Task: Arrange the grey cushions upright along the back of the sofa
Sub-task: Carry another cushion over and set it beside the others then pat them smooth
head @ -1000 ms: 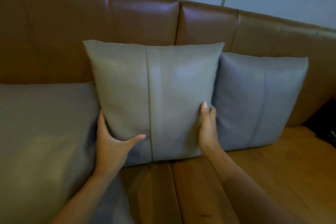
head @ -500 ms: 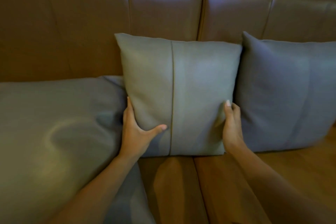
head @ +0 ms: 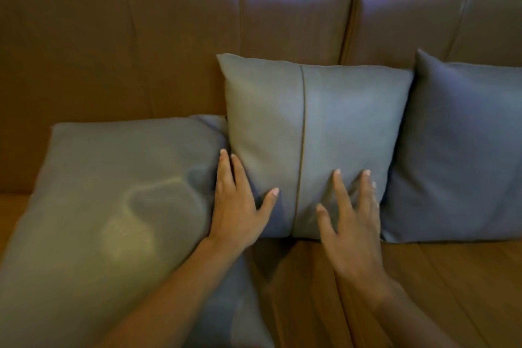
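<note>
- step in hand: settling the middle cushion (head: 310,135) upright against the sofa back (head: 169,37); stands on its lower edge on the seat (head: 423,291), seam running top to bottom.
- left hand (head: 236,215) at the cushion's lower left edge, fingers (head: 226,169) slipped along the side, thumb on the front face; a loose cupping hold, not a clamp.
- right hand (head: 350,232) flat over the lower right of the front face, fingers spread wide, gripping nothing; pressing or just letting go, hard to say.
- right cushion (head: 466,150) upright too, touching the middle one, partly cut by the frame edge.
- left cushion (head: 113,206) slumped forward over the seat, upper right corner against the middle one.
- next move, as judged: both hands to the left cushion, lift its near edge, tip it back onto its lower edge beside the middle one.
- count: three grey cushions, two upright, one lying; two hands; one sofa.
</note>
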A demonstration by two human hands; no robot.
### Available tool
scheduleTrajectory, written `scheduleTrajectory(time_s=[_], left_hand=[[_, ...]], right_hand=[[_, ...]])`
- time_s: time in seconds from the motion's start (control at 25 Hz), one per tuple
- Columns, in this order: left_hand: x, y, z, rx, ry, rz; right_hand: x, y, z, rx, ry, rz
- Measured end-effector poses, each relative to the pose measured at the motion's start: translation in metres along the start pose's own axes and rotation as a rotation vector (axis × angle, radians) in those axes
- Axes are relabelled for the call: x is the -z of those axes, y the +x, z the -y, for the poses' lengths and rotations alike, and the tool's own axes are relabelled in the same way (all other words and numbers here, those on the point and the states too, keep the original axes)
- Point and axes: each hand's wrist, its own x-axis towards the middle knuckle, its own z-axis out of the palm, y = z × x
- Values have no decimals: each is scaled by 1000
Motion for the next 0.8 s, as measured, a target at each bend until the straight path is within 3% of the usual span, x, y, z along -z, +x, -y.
scheduleTrajectory(time_s=[0.12, 0.24, 0.32, 0.4, 0.52, 0.64, 0.72, 0.8], left_hand=[[38, 0, 29, -199, 407, -18], [72, 2, 63, -265, 588, 28], [89, -5, 78, -214, 601, 23], [106, -21, 92, -121, 576, 7], [132, -47, 118, 7, 577, 8], [154, -72, 147, 139, 536, 37], [160, -96, 163, 195, 503, 40], [163, -126, 176, 250, 471, 48]], right_hand=[[-4, -10, 27, -110, 20, -9], [-22, -17, 77, 260, -171, -11], [-33, -8, 99, 448, -331, 82], [-35, 1, 108, 434, -403, 139], [-35, -15, 122, 481, -308, 145], [-42, -41, 167, 711, -158, 389], [-53, -51, 189, 765, -164, 561], [-67, -47, 194, 789, -225, 566]])
